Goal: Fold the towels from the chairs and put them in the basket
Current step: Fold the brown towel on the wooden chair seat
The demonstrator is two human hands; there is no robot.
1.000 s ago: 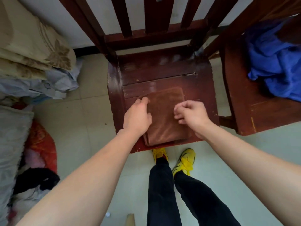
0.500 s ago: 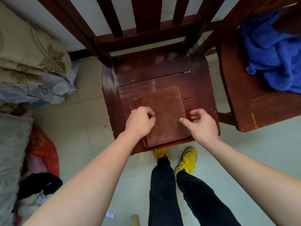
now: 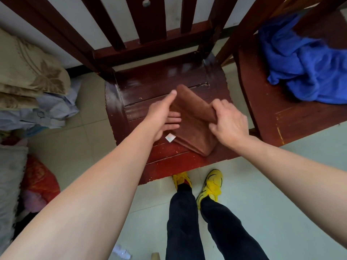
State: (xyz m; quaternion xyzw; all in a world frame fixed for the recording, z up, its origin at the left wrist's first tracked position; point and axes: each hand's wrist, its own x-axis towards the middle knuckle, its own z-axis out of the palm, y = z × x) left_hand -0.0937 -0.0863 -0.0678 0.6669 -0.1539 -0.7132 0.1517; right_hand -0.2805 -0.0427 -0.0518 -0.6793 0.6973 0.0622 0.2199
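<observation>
Brown towel (image 3: 195, 128) — folded, white label (image 3: 170, 137) at its near-left corner, held tilted over the seat of the wooden chair (image 3: 169, 166). Right hand (image 3: 229, 126): fingers and thumb curled round the towel's right edge. Left hand (image 3: 163, 117): fingers straight, flat against the towel's left side. Blue towel (image 3: 309, 72) — crumpled on the neighbouring chair (image 3: 300, 124), right.
</observation>
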